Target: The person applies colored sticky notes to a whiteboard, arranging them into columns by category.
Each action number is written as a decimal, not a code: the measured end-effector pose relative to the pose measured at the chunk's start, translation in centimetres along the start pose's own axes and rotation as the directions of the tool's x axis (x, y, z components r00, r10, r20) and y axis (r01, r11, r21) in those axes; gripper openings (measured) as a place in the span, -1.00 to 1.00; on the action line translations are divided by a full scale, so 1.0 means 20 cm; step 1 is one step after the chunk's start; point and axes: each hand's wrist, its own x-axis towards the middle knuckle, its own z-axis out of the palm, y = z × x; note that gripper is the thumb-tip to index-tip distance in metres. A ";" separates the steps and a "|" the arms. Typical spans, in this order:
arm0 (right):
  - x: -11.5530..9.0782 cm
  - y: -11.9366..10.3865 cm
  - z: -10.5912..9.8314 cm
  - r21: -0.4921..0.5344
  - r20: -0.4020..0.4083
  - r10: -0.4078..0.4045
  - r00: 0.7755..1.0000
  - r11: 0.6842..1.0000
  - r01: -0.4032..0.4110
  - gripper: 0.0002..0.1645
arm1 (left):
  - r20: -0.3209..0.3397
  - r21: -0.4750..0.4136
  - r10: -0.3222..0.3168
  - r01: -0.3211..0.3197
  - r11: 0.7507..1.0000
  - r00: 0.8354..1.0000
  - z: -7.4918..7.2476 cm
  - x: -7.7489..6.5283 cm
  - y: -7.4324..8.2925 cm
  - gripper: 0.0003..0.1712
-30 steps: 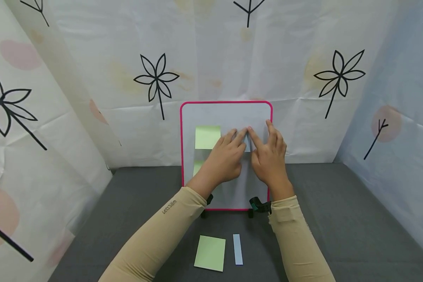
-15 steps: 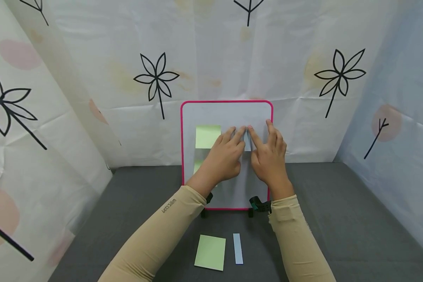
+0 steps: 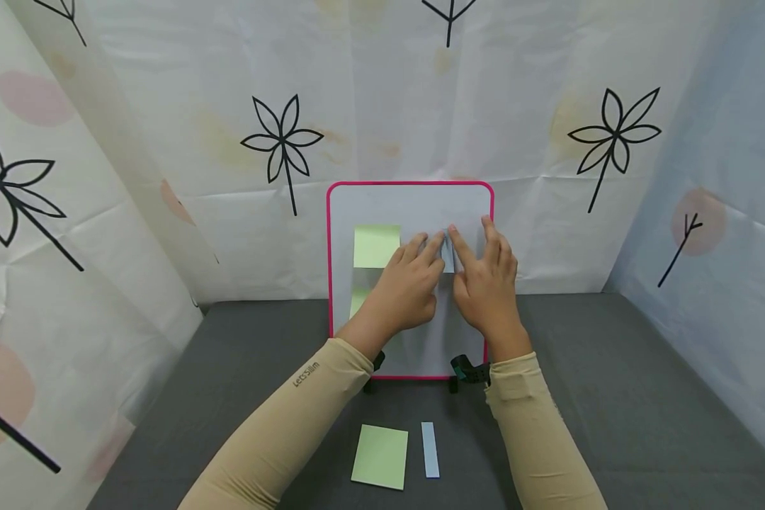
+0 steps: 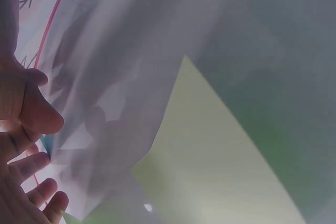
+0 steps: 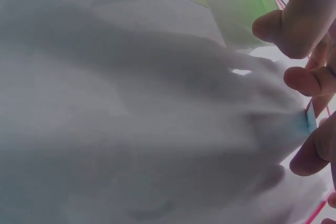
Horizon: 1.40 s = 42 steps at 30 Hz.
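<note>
A pale blue paper strip stands upright on the whiteboard, between my two hands. My left hand reaches across the board, its extended fingertips at the strip's upper left side. From the right, my right hand rests on the board with its index finger stretched to the strip's top. In the right wrist view the blue strip's edge shows between fingers of both hands. A green sticky note sticks to the board's upper left; another below it is partly hidden by my left hand.
On the grey table, in front of the board, lie a green sticky note and a second blue strip. The board has a pink rim and small black feet. Printed cloth walls surround the table on three sides.
My left fingertips have shifted slightly on the board, and more of the blue strip shows beside them. My right hand has hardly moved.
</note>
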 end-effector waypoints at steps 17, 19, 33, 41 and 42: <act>0.00 -0.01 0.00 -0.024 0.001 0.002 1.000 1.000 -0.002 -0.12 | -0.001 -0.001 0.021 -0.021 1.000 1.000 0.02 -0.03 0.03 -0.77; 0.00 -0.01 0.00 -0.028 0.002 -0.003 1.000 1.000 0.003 -0.10 | -0.007 -0.004 0.023 -0.023 1.000 1.000 0.02 -0.03 0.03 -0.78; 0.00 0.00 -0.01 -0.019 -0.019 -0.007 1.000 1.000 0.007 -0.11 | 0.004 -0.010 0.023 -0.023 1.000 1.000 0.03 -0.05 0.03 -0.75; 0.00 0.01 -0.02 -0.009 -0.008 0.010 1.000 1.000 -0.010 -0.06 | -0.016 -0.023 0.026 -0.027 0.999 1.000 0.05 -0.08 0.04 -0.75; 0.00 0.00 -0.02 -0.008 -0.006 0.013 1.000 1.000 -0.013 -0.05 | -0.019 -0.024 0.028 -0.028 0.999 0.999 0.05 -0.09 0.05 -0.76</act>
